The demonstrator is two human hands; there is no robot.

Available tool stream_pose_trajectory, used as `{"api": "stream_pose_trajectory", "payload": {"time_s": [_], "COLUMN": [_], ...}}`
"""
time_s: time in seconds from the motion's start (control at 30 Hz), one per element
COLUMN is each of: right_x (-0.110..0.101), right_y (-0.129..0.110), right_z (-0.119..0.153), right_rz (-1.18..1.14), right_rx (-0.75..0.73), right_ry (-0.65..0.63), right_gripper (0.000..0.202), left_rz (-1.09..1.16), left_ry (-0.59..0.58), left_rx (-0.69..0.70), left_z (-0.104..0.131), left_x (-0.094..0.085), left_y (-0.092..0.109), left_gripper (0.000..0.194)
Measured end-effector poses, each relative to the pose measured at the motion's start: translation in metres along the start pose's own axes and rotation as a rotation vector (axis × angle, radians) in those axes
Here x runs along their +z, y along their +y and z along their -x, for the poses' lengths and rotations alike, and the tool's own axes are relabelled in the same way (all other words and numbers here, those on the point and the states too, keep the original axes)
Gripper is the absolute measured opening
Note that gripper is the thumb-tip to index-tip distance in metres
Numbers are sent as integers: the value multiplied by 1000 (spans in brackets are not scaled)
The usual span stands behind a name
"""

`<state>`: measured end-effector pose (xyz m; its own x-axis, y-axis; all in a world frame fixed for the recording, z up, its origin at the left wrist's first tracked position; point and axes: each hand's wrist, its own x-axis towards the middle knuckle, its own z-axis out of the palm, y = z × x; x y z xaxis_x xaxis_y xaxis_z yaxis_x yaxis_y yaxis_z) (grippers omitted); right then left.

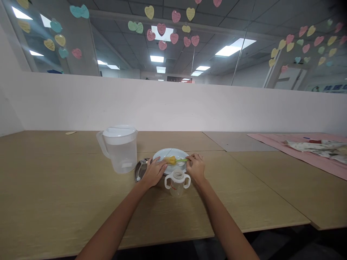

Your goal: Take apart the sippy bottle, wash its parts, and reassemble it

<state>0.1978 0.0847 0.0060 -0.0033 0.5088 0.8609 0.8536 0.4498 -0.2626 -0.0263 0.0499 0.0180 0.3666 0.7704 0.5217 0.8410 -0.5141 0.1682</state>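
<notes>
My right hand (196, 165) pinches the green handle of a bottle brush (171, 160) with a yellow sponge head. The brush lies level above a white plate (170, 151), its head pointing left. My left hand (155, 172) rests at the plate's left side, fingers stretched towards the yellow head; whether they touch it I cannot tell. Just in front of the plate a clear baby bottle (177, 184) with two white handles stands upright, its top uncovered. Beside my left hand sits a metal bowl (137, 173), partly hidden, with a white straw piece (140, 172) in it.
A translucent lidded pitcher (121, 150) stands to the left. Far right, a pink cloth (291, 155) bears a crumpled printed cloth (320, 148) and a pen (310, 138). A small flat beige piece (71, 133) lies near the white wall (162, 104) behind the table.
</notes>
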Motion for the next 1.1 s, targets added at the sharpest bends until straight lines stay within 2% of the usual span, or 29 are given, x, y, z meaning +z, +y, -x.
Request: {"api": "stream_pose_trajectory", "payload": {"time_s": [0.1,0.23,0.3,0.47,0.63,0.83,0.97,1.1], "right_x": [-1,-8,-10,-8,-8,-10,-10,-9], "right_y": [0,-2,-4,-10,-10,-8,-6,-3], "right_z": [-1,-5,-6,-4,-4,-6,-7,-6], "right_rz": [-100,-258,-312,-289,-280,-348,-333,-413], "right_rx": [144,281,263,179,169,256,263,304], "right_ry": [11,57,51,-23,-19,41,16,22], "right_gripper": [22,23,23,20,18,17,16,15], "left_rz": [-1,-14,-9,39,62,110,158,184], "left_ry": [22,166,224,261,334,296,280,292], "left_rx": [51,55,23,-2,-3,5,-2,-51], "left_z": [0,-2,-3,-3,-3,-3,-3,-5], "left_x": [-3,-8,-9,-6,-10,-14,-17,-18], "left_y": [1,3,3,1,3,6,8,9], "left_gripper": [40,53,57,50,49,47,47,45]}}
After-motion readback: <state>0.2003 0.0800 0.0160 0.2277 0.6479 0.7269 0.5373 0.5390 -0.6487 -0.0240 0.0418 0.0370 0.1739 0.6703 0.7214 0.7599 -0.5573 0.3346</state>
